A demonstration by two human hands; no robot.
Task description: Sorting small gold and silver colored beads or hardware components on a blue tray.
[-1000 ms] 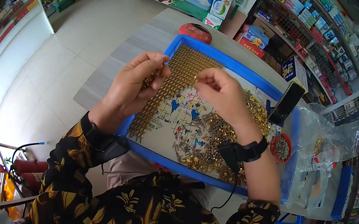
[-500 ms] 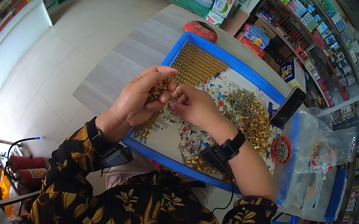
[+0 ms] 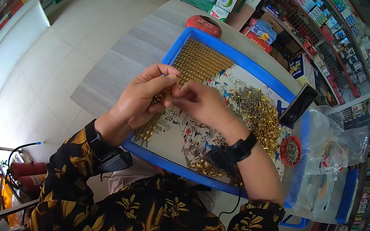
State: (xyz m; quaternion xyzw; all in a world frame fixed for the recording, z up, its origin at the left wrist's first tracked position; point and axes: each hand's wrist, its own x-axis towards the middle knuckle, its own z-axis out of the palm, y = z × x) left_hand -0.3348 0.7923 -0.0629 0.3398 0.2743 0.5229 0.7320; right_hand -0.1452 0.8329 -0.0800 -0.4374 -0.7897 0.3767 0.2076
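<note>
your grey wood-grain table point(image 3: 125, 54) carries 1 blue tray point(image 3: 245, 66) before you and 1 red oval object point(image 3: 203, 26) just beyond it.

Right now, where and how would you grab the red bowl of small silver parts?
I'd pinch the red bowl at opposite sides of its rim, coming from above and a little from the left. It is round and open-topped with loose silver parts inside, so probably best kept level; clear plastic lies to its right.
</note>
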